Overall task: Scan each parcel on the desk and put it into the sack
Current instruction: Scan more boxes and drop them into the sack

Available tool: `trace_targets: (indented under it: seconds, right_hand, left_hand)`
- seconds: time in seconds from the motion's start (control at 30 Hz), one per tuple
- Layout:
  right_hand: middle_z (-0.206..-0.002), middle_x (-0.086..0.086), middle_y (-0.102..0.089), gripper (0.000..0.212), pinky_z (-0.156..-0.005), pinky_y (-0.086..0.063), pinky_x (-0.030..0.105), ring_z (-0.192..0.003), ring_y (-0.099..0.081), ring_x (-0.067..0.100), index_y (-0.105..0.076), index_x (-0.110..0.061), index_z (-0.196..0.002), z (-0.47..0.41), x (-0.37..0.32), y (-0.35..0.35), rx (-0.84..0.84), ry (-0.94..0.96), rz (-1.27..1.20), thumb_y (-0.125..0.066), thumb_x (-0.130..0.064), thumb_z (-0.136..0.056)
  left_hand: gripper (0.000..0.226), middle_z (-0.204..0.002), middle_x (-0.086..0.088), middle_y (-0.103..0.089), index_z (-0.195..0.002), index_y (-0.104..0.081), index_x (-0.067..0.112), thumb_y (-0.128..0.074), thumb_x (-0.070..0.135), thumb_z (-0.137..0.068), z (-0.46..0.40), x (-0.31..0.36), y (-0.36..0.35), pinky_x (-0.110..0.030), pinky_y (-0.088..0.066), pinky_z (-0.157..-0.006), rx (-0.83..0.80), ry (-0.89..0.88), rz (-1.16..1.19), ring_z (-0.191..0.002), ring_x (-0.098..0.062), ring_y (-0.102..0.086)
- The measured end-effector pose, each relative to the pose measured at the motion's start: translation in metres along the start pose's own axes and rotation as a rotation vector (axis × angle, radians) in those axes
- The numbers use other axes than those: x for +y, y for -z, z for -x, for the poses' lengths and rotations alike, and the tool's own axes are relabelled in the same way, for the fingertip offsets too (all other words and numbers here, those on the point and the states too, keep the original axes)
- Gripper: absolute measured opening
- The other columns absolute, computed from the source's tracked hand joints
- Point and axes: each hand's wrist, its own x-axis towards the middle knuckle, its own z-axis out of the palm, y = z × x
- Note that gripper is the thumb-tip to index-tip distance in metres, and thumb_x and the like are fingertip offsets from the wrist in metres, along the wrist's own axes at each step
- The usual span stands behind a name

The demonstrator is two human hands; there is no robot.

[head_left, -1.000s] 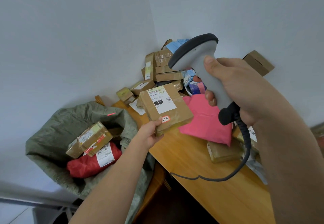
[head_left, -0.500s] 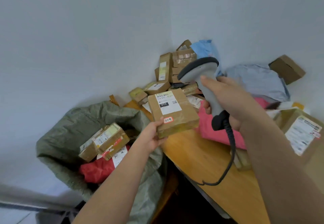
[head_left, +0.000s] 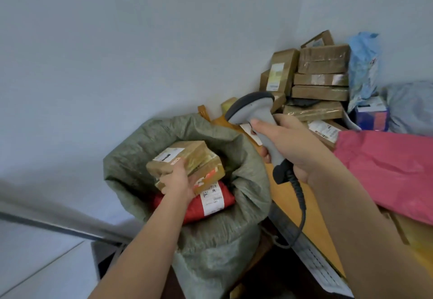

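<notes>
Brown cardboard fills most of what matters here: the left hand grips a small cardboard parcel by its near edge, fingers curled under it and thumb on top, and holds it inside the mouth of the green woven sack that stands just beside the desk. The parcel's white label faces up, and it sits right over another taped cardboard box already in the sack, though I cannot tell if the two touch. Below those lies a red mailer bag with a white shipping label. The right hand is wrapped round the handle of a grey barcode scanner, its coiled cable hanging down past the desk's front edge; the scanner head points away towards the wall corner, not at any label.

Judging by this, the parcel in hand is at the drop-off stage and only needs releasing. At least two items are already bagged. Plenty is left: a stack of brown boxes in the corner, a blue plastic bag, a blue and purple carton, a grey mailer and a large pink mailer all lie on the desk, so the job looks to be in its early part.
</notes>
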Motion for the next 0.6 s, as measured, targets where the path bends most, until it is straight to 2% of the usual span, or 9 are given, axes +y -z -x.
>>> trace_targets:
  seconds: [0.07, 0.13, 0.2, 0.23, 0.3, 0.33, 0.4, 0.47, 0.6]
  right_hand:
    - [-0.086, 0.008, -0.051, 0.029, -0.042, -0.041, 0.022, -0.046, -0.05, 0.008, -0.057, -0.005, -0.115, -0.005, 0.002, -0.007, -0.004, -0.02, 0.007, -0.058, -0.028, -0.099]
    - [-0.087, 0.008, -0.053, 0.028, -0.044, -0.041, 0.023, -0.047, -0.051, 0.01, -0.058, -0.007, -0.116, -0.009, 0.003, -0.011, -0.003, -0.03, 0.007, -0.058, -0.029, -0.098]
    - [-0.09, 0.009, -0.055, 0.028, -0.045, -0.042, 0.024, -0.049, -0.052, 0.01, -0.057, -0.009, -0.117, -0.012, 0.003, -0.011, 0.005, -0.035, 0.017, -0.059, -0.029, -0.098]
    - [-0.091, 0.009, -0.056, 0.028, -0.046, -0.042, 0.025, -0.049, -0.052, 0.01, -0.057, -0.01, -0.118, -0.012, 0.004, -0.011, 0.01, -0.037, 0.015, -0.059, -0.029, -0.097]
    - [-0.092, 0.009, -0.055, 0.029, -0.046, -0.042, 0.025, -0.048, -0.051, 0.01, -0.057, -0.01, -0.119, -0.013, 0.004, -0.007, 0.024, -0.038, -0.005, -0.06, -0.028, -0.097]
    - [-0.093, 0.009, -0.054, 0.028, -0.045, -0.042, 0.025, -0.048, -0.051, 0.01, -0.056, -0.009, -0.119, -0.013, 0.004, -0.004, 0.034, -0.04, -0.018, -0.06, -0.028, -0.097]
    - [-0.097, 0.01, -0.055, 0.027, -0.045, -0.042, 0.024, -0.049, -0.051, 0.01, -0.056, -0.011, -0.116, -0.012, 0.003, 0.004, 0.066, -0.049, -0.03, -0.061, -0.028, -0.097]
    - [-0.095, 0.01, -0.055, 0.026, -0.045, -0.043, 0.024, -0.05, -0.051, 0.01, -0.056, -0.011, -0.113, -0.01, 0.004, 0.013, 0.103, -0.052, -0.028, -0.062, -0.029, -0.096]
    - [-0.09, 0.007, -0.056, 0.021, -0.045, -0.042, 0.023, -0.052, -0.05, 0.01, -0.058, -0.011, -0.11, -0.003, 0.009, 0.033, 0.151, -0.041, -0.059, -0.063, -0.026, -0.095]
  left_hand:
    - [0.111, -0.14, -0.008, -0.039, -0.147, -0.026, 0.024, -0.078, 0.043, -0.052, -0.027, -0.011, 0.008, -0.042, -0.058, -0.082, 0.014, 0.009, -0.054, -0.113, -0.029, -0.055]
    - [0.1, -0.135, -0.009, -0.047, -0.142, -0.037, 0.018, -0.077, 0.039, -0.053, -0.052, -0.022, 0.012, -0.037, -0.058, -0.073, 0.04, 0.05, -0.108, -0.103, -0.03, -0.061]
    - [0.092, -0.136, -0.011, -0.044, -0.139, -0.04, 0.018, -0.078, 0.038, -0.057, -0.025, -0.01, 0.01, -0.036, -0.057, -0.069, 0.076, 0.092, -0.131, -0.103, -0.032, -0.06]
    - [0.089, -0.14, -0.013, -0.038, -0.14, -0.038, 0.015, -0.078, 0.036, -0.064, -0.015, -0.005, 0.009, -0.038, -0.056, -0.077, 0.11, 0.092, -0.185, -0.109, -0.034, -0.056]
    - [0.077, -0.148, -0.016, -0.023, -0.141, -0.03, 0.005, -0.072, 0.026, -0.079, -0.007, 0.0, 0.003, -0.039, -0.043, -0.095, 0.274, 0.012, -0.365, -0.123, -0.035, -0.043]
    - [0.072, -0.149, -0.018, -0.018, -0.139, -0.027, 0.002, -0.069, 0.017, -0.083, -0.004, 0.001, 0.0, -0.038, -0.039, -0.098, 0.322, -0.048, -0.396, -0.125, -0.035, -0.04]
    - [0.063, -0.148, -0.021, -0.016, -0.136, -0.026, -0.002, -0.062, 0.005, -0.086, 0.002, 0.001, -0.009, -0.034, -0.039, -0.092, 0.338, -0.144, -0.407, -0.125, -0.035, -0.039]
    - [0.06, -0.147, -0.021, -0.018, -0.135, -0.027, -0.002, -0.061, 0.004, -0.086, 0.008, -0.001, -0.017, -0.033, -0.039, -0.09, 0.333, -0.169, -0.424, -0.125, -0.035, -0.04]
    - [0.064, -0.15, -0.019, -0.018, -0.142, -0.025, 0.001, -0.059, 0.009, -0.088, 0.022, -0.007, -0.029, -0.042, -0.038, -0.101, 0.305, -0.167, -0.426, -0.127, -0.039, -0.04]
